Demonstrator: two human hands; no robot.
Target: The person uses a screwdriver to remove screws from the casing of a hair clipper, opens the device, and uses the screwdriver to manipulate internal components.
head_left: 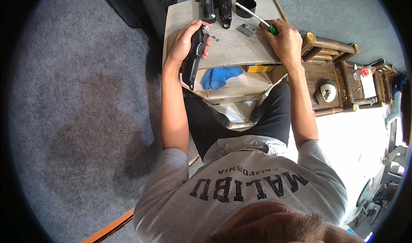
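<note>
My left hand [179, 45] is wrapped round a black hair clipper [195, 58], its metal-topped end pointing away from me and its tail over the table's near edge. In my right hand [286, 43] is a screwdriver [273, 30] with a green handle; its long shaft slants up to the left, the tip above a round black container [244, 14]. A detached metal clipper blade [246, 30] lies on the small pale table [240, 53] between my hands. Small screws [217, 40] rest beside the held clipper. Something dark by my right fingertips is partly hidden.
Two more clippers, one black [209, 7] and one dark maroon [225, 9], lie at the table's far side. Below the tabletop, an open shelf holds a blue cloth [221, 77] and a yellow box [260, 68]. A bamboo bench [315, 75] with a cap [328, 92] stands at right.
</note>
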